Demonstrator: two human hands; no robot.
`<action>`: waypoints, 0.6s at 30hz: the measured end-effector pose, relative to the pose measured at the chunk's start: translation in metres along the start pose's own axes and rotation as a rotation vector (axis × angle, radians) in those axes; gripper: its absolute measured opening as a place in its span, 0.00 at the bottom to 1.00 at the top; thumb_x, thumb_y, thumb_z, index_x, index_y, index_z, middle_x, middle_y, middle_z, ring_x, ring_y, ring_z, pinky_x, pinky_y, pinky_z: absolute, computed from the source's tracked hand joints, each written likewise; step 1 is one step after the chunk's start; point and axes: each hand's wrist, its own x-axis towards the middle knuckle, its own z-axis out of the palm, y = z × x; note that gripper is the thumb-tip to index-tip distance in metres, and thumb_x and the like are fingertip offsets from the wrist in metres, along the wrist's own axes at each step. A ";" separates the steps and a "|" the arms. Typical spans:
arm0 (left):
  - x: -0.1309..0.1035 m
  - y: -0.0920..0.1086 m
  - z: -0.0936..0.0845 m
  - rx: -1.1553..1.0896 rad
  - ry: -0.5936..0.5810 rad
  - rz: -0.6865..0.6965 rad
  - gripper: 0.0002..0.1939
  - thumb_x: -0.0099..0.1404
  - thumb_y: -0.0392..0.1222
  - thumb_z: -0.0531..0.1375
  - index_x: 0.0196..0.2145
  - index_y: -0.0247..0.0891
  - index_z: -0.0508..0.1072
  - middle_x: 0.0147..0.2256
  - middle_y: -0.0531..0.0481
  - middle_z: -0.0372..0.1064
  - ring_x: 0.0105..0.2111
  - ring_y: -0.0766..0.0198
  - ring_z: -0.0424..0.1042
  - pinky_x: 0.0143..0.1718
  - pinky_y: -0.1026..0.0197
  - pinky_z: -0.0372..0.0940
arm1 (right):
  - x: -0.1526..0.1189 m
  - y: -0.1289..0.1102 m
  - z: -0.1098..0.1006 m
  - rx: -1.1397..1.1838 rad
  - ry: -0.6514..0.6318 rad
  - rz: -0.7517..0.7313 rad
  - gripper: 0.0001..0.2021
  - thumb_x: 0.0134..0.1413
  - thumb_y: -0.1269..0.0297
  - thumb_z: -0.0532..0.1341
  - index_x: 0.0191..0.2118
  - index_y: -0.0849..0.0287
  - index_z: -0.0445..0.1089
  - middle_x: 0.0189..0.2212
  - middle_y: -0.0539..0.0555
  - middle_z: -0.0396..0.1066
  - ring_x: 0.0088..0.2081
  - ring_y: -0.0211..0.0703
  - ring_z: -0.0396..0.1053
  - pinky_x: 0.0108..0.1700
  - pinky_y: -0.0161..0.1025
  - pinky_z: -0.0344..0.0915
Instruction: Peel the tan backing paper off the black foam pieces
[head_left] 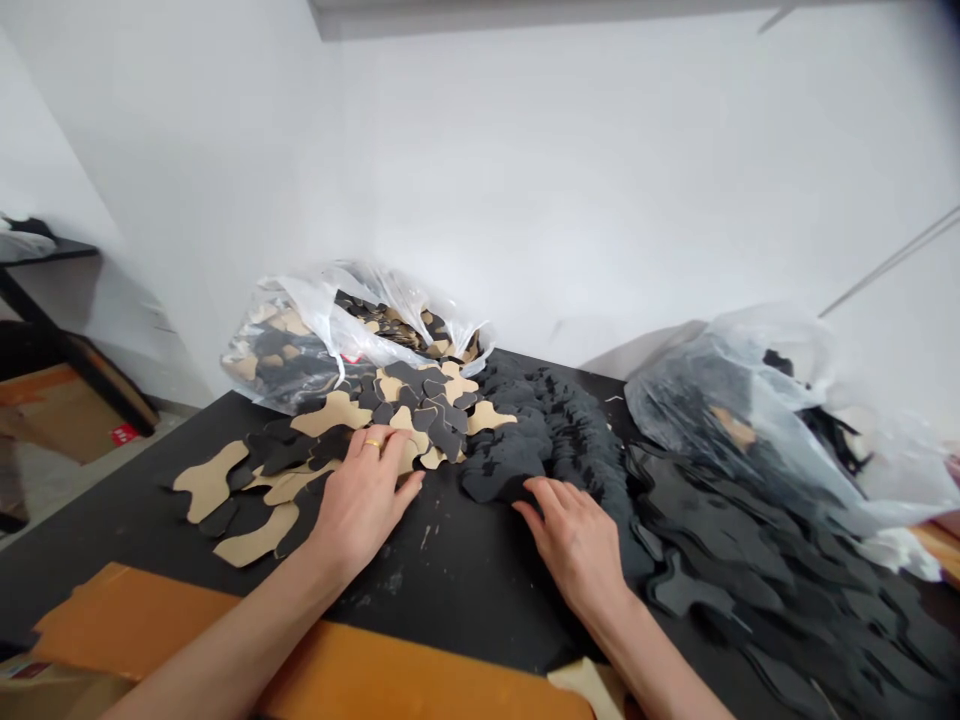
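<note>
My left hand (367,500) rests over a loose pile of cut pieces, tan on one face and black on the other. Its thumb stands apart from the fingers, and the fingertips touch the pile near a tan piece (407,458). My right hand (576,540) has thumb and fingers closed on the edge of a black piece (491,482) with a rounded, wavy outline. That piece lies at the near end of overlapping rows of similar black pieces (581,425). Another tan piece (210,482) lies left of my left hand.
A clear plastic bag (292,350) full of tan and black pieces stands behind the pile. Another plastic bag (720,390) sits at right, behind many dark grey pieces (720,520). Cardboard with orange tape (420,670) lies along the black table's (480,590) near edge. A white wall rises behind.
</note>
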 end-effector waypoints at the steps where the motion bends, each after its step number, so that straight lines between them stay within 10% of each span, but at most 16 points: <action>1: 0.000 -0.001 0.000 -0.017 0.007 -0.002 0.14 0.67 0.38 0.57 0.51 0.38 0.68 0.49 0.39 0.68 0.53 0.45 0.65 0.44 0.51 0.69 | 0.000 0.001 -0.001 0.010 0.008 0.009 0.06 0.66 0.65 0.57 0.40 0.57 0.71 0.37 0.56 0.75 0.37 0.48 0.72 0.39 0.42 0.65; 7: 0.000 -0.008 -0.001 -0.094 0.049 -0.005 0.09 0.66 0.39 0.57 0.44 0.40 0.69 0.46 0.44 0.70 0.48 0.50 0.70 0.47 0.53 0.68 | 0.003 0.005 -0.019 0.495 -0.001 0.195 0.08 0.64 0.61 0.58 0.33 0.56 0.68 0.37 0.55 0.72 0.35 0.44 0.70 0.38 0.39 0.66; 13: -0.003 -0.011 -0.015 -0.263 0.170 -0.055 0.12 0.69 0.38 0.53 0.44 0.44 0.75 0.44 0.47 0.71 0.44 0.55 0.73 0.48 0.57 0.66 | -0.002 -0.004 -0.033 1.194 -0.468 0.403 0.09 0.52 0.60 0.66 0.35 0.57 0.68 0.27 0.47 0.65 0.27 0.36 0.64 0.27 0.31 0.62; 15: -0.003 -0.007 -0.022 -0.345 0.270 -0.066 0.12 0.70 0.40 0.54 0.47 0.46 0.75 0.43 0.48 0.72 0.45 0.56 0.73 0.52 0.57 0.64 | -0.005 -0.010 -0.032 1.143 -0.595 0.334 0.08 0.51 0.62 0.68 0.36 0.57 0.71 0.26 0.46 0.66 0.27 0.35 0.63 0.28 0.31 0.60; 18: -0.004 0.001 -0.028 -0.568 0.264 -0.148 0.14 0.68 0.42 0.59 0.51 0.48 0.72 0.42 0.52 0.74 0.44 0.57 0.74 0.52 0.57 0.65 | -0.003 -0.019 -0.030 0.880 -0.447 0.232 0.09 0.49 0.61 0.70 0.37 0.56 0.74 0.29 0.49 0.70 0.30 0.39 0.65 0.31 0.34 0.60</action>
